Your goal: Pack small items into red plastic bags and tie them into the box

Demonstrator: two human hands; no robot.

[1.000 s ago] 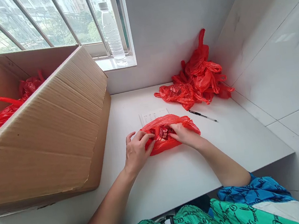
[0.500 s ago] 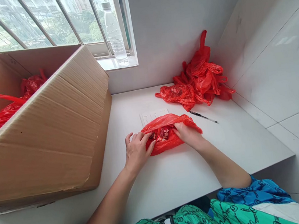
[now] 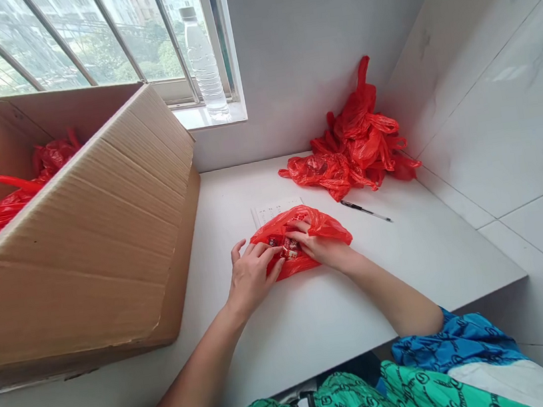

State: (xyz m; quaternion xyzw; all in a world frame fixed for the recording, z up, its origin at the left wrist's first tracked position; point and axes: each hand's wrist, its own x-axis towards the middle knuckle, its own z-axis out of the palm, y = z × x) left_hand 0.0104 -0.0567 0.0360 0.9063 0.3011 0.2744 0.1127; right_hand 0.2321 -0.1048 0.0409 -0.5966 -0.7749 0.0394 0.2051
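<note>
Although small dark-red packets [image 3: 288,248] sit in the open mouth of a red plastic carrier bag [image 3: 324,226], the bag is not tied or closed at this point; it lies on the white worktop [image 3: 426,262], partly over a printed sheet of paper [image 3: 275,212]. The left hand [image 3: 253,277] is curled narrowly over the bag's near edge, and the right hand [image 3: 321,248] pinches the far side, its fingertips [image 3: 295,230] right at the packets. More red bags remain, crumpled in a heap [image 3: 351,145] against the wall and lying inside a cardboard box [image 3: 79,237], while a black pen [image 3: 366,211] rests beside the sheet. (No writing can be read: the sheet's lines are too small, and the plastic water bottle [image 3: 203,58] on the window sill [image 3: 209,116] shows no clear label.)
</note>
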